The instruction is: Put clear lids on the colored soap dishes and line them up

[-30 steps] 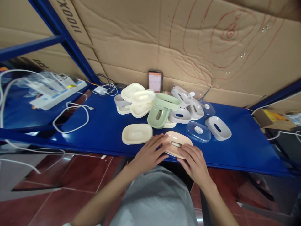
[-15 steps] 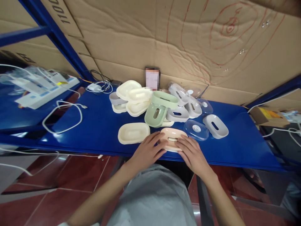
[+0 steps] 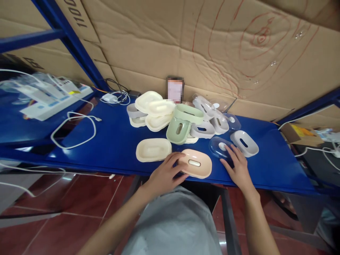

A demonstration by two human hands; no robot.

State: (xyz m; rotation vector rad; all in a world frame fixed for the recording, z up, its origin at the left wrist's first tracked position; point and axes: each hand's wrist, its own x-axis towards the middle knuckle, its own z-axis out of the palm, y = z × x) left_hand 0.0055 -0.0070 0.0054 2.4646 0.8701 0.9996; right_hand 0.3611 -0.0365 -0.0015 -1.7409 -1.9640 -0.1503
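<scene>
A peach-pink soap dish (image 3: 203,169) with a slot in its floor lies at the front edge of the table. My left hand (image 3: 166,172) grips its left end, thumb at the near side and fingers at the rim. To the right, my right hand (image 3: 239,168) has its fingers apart over the right side of a clear oval lid (image 3: 216,147) with a round white label; whether the fingertips touch it I cannot tell. Left of the pink dish lies a cream oval tray (image 3: 151,150). A grey-white slotted dish (image 3: 248,143) sits just beyond my right hand.
Behind lies a pile with green dishes (image 3: 190,112), cream trays (image 3: 148,101) and grey-white dishes (image 3: 203,131). A phone-like device (image 3: 175,90), its screen blurred, leans on the cardboard wall (image 3: 148,42). A white cable (image 3: 54,136) and a power strip (image 3: 50,106) are at left.
My right hand has let go of the pink dish and moved right to the clear lid. The pink dish sits slightly nearer and tilted, with my left hand still on it.
</scene>
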